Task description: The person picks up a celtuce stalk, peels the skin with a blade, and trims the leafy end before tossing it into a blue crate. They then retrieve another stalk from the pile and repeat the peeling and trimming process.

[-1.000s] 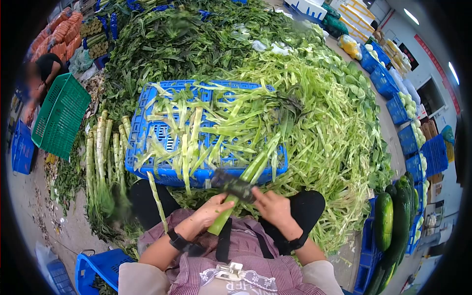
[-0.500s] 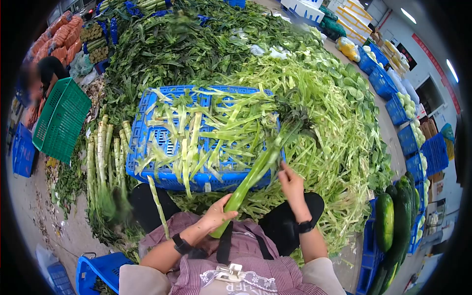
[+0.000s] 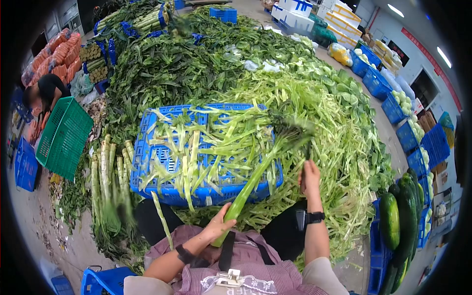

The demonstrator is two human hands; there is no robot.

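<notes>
My left hand (image 3: 220,227) is wrapped round the thick lower end of a long green celtuce stem (image 3: 246,191). The stem slants up and away to the right over a blue crate, its dark leafy top (image 3: 292,132) lying towards the heap of peelings. My right hand (image 3: 309,178) is closed round the handle of a knife (image 3: 309,150), whose thin dark blade points away from me and is blurred. The knife is just right of the stem, apart from it. Pale green peel strips (image 3: 231,140) cover much of the upturned blue crate (image 3: 196,194) in front of me.
Trimmed celtuce stems (image 3: 105,172) stand left of the crate; a single stem (image 3: 161,216) leans by my left leg. Heaped peelings (image 3: 324,147) and dark leaves (image 3: 182,64) lie beyond. Large green gourds (image 3: 390,221) are at right. A person (image 3: 49,93) bends near a green basket (image 3: 64,135).
My right hand with the knife has moved right and away from me, off the stem's side. My left hand keeps its hold on the celtuce. The head view has shifted slightly.
</notes>
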